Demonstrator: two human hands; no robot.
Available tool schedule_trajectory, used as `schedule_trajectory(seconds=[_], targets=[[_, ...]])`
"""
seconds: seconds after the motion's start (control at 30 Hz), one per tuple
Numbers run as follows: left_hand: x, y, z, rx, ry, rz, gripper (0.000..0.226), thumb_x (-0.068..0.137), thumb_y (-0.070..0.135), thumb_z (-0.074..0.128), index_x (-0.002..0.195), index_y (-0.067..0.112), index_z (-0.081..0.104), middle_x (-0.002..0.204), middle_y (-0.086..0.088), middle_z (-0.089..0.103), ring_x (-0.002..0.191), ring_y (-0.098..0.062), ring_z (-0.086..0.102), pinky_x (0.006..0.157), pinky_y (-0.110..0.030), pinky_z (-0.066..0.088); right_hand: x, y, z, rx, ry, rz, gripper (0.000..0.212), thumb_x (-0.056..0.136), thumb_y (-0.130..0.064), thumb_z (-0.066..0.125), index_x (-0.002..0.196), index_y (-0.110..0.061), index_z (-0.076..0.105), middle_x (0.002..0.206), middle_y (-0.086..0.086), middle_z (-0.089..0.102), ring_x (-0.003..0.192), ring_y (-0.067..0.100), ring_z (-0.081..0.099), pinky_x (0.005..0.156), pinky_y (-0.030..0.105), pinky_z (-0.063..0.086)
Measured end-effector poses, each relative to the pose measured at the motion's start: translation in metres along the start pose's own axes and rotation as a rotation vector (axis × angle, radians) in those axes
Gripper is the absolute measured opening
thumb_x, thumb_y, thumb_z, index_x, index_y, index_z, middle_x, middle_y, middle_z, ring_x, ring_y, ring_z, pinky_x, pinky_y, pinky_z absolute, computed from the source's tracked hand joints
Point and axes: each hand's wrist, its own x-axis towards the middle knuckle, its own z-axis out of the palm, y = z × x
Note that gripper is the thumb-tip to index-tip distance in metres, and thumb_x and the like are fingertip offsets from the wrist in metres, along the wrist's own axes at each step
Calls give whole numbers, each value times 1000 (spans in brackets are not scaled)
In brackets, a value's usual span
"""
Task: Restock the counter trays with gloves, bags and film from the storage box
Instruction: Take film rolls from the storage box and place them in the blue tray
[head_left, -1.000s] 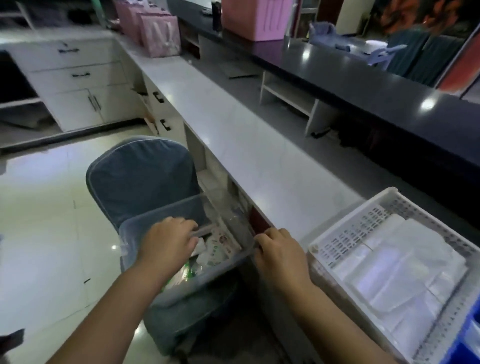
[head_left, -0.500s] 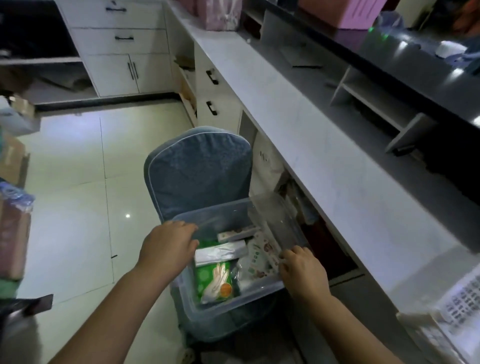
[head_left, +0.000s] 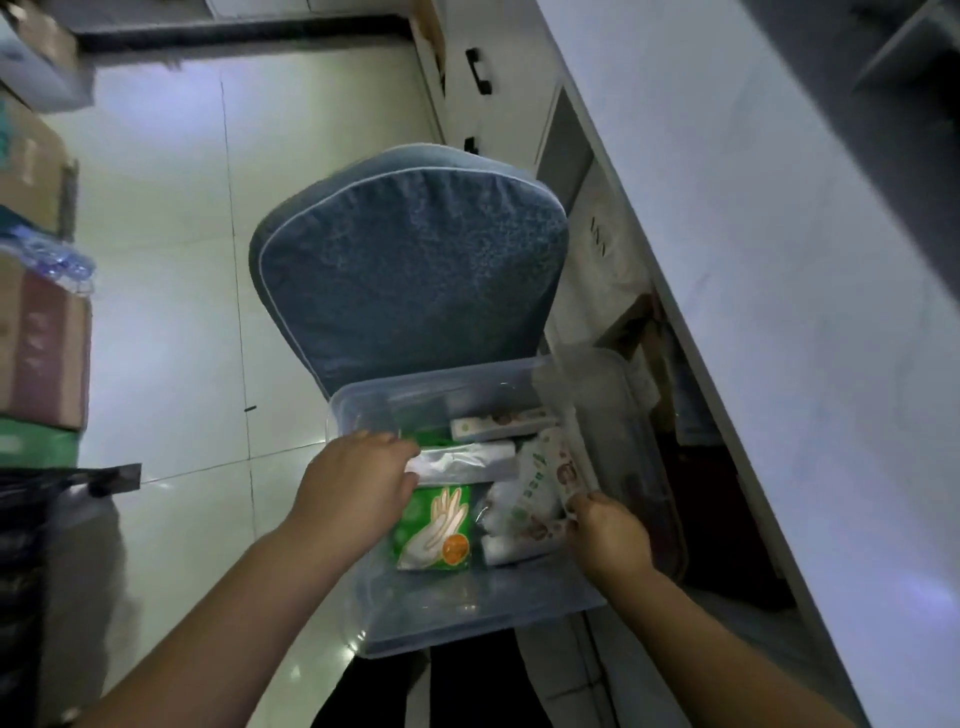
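A clear plastic storage box (head_left: 467, 613) sits on a blue chair, directly below me. Inside lie a green glove pack (head_left: 436, 530) with a white hand printed on it, a silvery white packet (head_left: 467, 462) above it, a printed bag pack (head_left: 540, 488) at the right and a long narrow carton (head_left: 498, 423) at the back. My left hand (head_left: 358, 483) reaches into the box's left side, fingers curled over the white packet's end. At the right rim, my right hand (head_left: 608, 535) pinches the clear lid (head_left: 608, 415), which stands tilted against that side.
The padded back of the blue chair (head_left: 415, 270) rises behind the box. A white counter (head_left: 779, 260) runs along the right, with open shelves and drawers (head_left: 478, 73) beneath it. Stacked cartons (head_left: 36, 338) and a black bag (head_left: 31, 545) stand at the left on the tiled floor.
My view has dropped from the counter and white tray down onto the box. My left hand has moved from the left rim onto the white packet. The lid now stands up at the right.
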Motion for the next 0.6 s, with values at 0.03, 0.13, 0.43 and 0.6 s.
schedule_trajectory(seconds=[0.03, 0.13, 0.43, 0.6], targets=[[8, 2, 8, -13, -8, -17, 27, 87, 33, 51, 111, 29, 63, 105, 3, 69, 94, -19, 61, 68, -28, 44, 18, 4, 5, 63, -32, 32, 27, 94, -16, 40, 113, -7, 58, 119, 14, 60, 105, 29, 58, 82, 32, 48], [35, 9, 33, -61, -41, -43, 24, 86, 30, 53, 106, 27, 65, 103, 0, 69, 90, -21, 61, 65, -28, 43, 69, 12, 21, 166, -117, 59, 35, 100, -19, 32, 119, -1, 54, 127, 21, 55, 114, 34, 53, 98, 37, 44], [76, 22, 106, -187, -153, -165, 30, 85, 28, 58, 115, 25, 63, 112, -5, 68, 102, -26, 59, 77, -33, 46, 141, 31, 80, -110, -169, 73, 53, 92, -16, 43, 142, -7, 27, 139, 17, 39, 126, 32, 38, 107, 42, 34], [76, 29, 131, -206, -237, -162, 30, 89, 35, 51, 116, 27, 60, 114, 1, 66, 104, -21, 56, 79, -32, 44, 151, 43, 106, -187, -78, 45, 60, 90, -14, 46, 144, -2, 21, 134, 20, 41, 122, 33, 39, 102, 40, 34]])
